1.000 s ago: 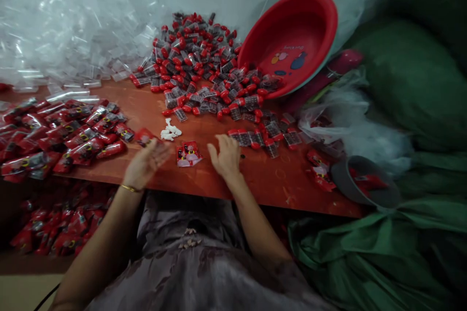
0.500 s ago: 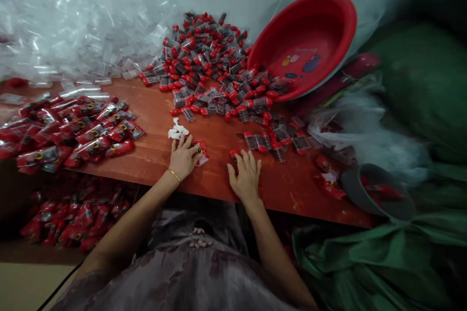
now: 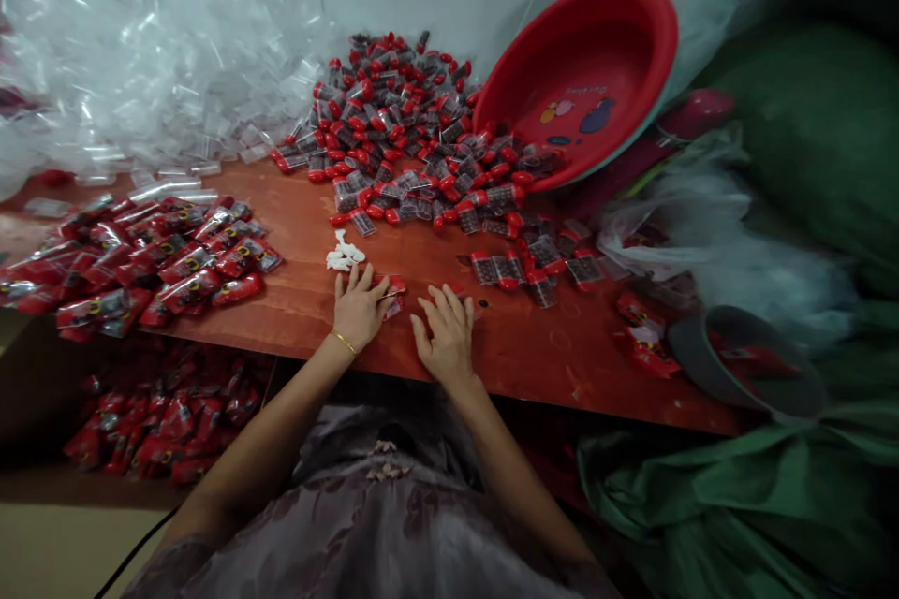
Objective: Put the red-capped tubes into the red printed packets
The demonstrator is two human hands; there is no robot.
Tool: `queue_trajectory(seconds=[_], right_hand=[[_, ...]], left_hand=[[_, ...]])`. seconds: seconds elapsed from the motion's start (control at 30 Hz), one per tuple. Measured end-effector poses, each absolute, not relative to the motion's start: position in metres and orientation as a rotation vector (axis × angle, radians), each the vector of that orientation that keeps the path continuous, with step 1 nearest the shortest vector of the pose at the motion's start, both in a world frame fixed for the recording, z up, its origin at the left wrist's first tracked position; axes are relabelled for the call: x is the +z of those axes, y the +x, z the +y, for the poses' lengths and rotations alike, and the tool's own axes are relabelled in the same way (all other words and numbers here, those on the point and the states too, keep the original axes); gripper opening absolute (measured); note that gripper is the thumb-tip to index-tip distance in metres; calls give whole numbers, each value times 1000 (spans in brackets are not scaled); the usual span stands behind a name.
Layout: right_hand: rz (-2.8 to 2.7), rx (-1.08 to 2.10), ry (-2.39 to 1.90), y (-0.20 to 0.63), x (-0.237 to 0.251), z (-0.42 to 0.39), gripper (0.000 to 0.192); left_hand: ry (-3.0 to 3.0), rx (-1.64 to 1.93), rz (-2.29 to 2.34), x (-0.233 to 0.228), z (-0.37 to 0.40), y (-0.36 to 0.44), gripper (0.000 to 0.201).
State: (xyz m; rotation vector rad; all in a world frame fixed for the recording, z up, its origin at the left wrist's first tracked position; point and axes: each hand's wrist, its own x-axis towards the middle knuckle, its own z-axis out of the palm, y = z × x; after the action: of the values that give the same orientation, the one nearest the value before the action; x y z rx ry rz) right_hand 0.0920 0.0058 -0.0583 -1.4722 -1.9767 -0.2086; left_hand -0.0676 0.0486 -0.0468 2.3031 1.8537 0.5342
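My left hand [image 3: 358,311] lies low over the table with its fingers spread, just in front of a small heap of white pieces [image 3: 344,251]. Its thumb touches a small red printed packet [image 3: 396,284]. Close by on the right, my right hand [image 3: 447,333] is palm down with fingers apart. Something red shows behind its fingertips, mostly covered, so I cannot tell its kind. Beyond both hands spreads a pile of clear tubes with red caps and dark contents [image 3: 393,126].
Filled red packets [image 3: 169,262] are heaped at the left, with more in a box below. Clear empty sleeves [image 3: 175,65] pile up behind. A red basin [image 3: 596,65] leans at the back right. A grey bowl [image 3: 744,365] and plastic bags [image 3: 730,243] stand right.
My right hand has moved left, closer to the left hand and the packet. The left hand has stayed nearly in place, and the whole view has shifted slightly.
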Motion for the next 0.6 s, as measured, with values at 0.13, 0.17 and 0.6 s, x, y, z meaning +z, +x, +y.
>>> queue_trajectory(seconds=[0.13,0.17,0.6], right_hand=[[-1976,-171,-1492,94,-63,9,28],[-1962,-156,-1490,94,-63,8,28],[-1060,1066,-1141,67,-35,28,28]], left_hand=[[2293,558,1817,-44,51,-61,30],[2280,599,1829,-44,51,-60,30],[2045,926,1718,-16,28,-46,35]])
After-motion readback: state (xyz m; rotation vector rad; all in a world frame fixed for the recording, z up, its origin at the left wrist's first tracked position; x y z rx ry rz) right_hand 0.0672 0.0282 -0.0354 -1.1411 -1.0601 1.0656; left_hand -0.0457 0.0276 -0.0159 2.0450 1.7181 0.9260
